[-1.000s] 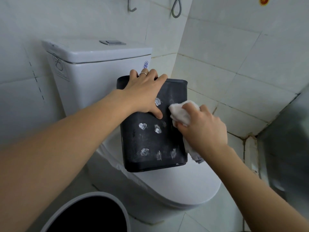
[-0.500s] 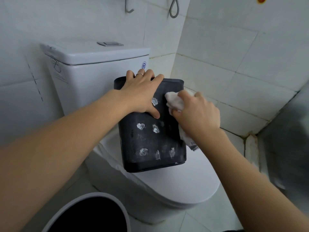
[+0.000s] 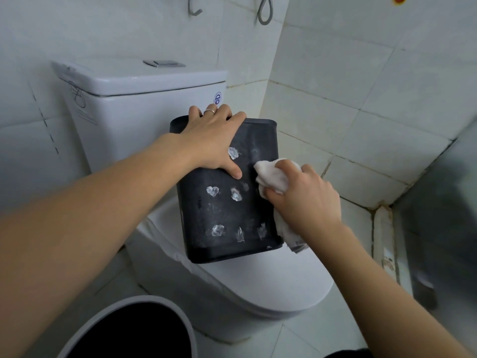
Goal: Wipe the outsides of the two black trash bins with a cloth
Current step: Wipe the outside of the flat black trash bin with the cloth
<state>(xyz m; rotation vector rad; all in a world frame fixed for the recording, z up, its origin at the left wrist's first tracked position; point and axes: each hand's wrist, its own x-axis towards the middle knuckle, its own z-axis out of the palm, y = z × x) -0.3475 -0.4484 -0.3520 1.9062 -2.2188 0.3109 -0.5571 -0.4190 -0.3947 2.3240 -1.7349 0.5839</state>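
A black rectangular trash bin (image 3: 227, 215) lies tilted on the closed toilet lid, its broad side dotted with several white smears. My left hand (image 3: 211, 140) rests flat on its upper part, fingers reaching over the far rim and thumb on the face. My right hand (image 3: 304, 200) grips a crumpled white cloth (image 3: 271, 174) and presses it against the bin's right side, with a tail of the cloth hanging below the wrist. A second, round bin (image 3: 129, 329) with a pale rim and dark inside stands on the floor at the lower left.
The white toilet lid (image 3: 273, 285) carries the bin, and the cistern (image 3: 144, 99) stands close behind it. Tiled walls close in at the back and right. Two metal hooks (image 3: 264, 11) hang above. A grey panel (image 3: 444, 215) lines the right edge.
My right hand has slid the cloth down the bin's right side from near the top rim to mid-height. The left hand and the bin have stayed put.
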